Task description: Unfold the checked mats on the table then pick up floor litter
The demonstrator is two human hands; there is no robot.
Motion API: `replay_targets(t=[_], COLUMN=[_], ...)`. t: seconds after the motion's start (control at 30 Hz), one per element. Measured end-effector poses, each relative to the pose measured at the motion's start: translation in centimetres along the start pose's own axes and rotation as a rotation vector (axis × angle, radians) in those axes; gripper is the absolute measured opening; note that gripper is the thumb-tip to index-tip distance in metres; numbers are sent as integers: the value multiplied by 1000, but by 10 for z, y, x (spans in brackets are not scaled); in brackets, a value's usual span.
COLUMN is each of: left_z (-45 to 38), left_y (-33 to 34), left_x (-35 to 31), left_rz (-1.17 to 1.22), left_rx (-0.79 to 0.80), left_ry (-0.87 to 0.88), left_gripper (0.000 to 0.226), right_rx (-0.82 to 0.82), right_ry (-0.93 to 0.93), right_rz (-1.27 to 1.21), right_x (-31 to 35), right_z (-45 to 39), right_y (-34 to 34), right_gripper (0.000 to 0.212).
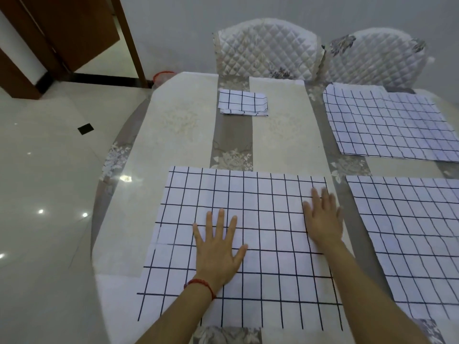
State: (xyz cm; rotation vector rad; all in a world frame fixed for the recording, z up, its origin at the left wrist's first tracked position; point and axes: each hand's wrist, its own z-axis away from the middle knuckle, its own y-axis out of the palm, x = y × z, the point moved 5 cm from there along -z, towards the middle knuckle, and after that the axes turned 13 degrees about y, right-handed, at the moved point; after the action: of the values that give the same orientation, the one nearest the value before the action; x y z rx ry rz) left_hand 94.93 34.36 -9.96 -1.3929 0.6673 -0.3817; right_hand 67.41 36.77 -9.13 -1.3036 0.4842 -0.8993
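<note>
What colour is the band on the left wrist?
Red: the band shows in the head view, on the left wrist.

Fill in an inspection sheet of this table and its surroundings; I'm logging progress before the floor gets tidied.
Surface: table under a cream and grey floral cloth.
Job's things: near mat spread flat; right near mat and right far mat spread flat; folded mat still folded at the far side.
Clutter: dark square object on the floor.
Grips: left hand and right hand pressing flat on the near mat.
Cables: nothing seen.
Surroundings: two quilted chairs, wooden door, red-rimmed object behind the table.
</note>
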Motion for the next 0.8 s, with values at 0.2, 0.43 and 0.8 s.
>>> replay_targets(t=[0.2,0.43,0.8], left_z=[0,2,52], left_y=[1,1,-10], left_x=[-2,2,75], left_rz=[-6,10,78], left_rx=[16,-10,-16], left_ry=[-6,-10,-38], left_gripper=[71,68,78], right_rx=[-34,-2,34], right_ry=[-239,-276,-301], right_rz=[-132,-10,-8], right_x=[62,69,69], right_z=[95,129,132], right_y=[22,56,55], right_gripper=[55,54,54])
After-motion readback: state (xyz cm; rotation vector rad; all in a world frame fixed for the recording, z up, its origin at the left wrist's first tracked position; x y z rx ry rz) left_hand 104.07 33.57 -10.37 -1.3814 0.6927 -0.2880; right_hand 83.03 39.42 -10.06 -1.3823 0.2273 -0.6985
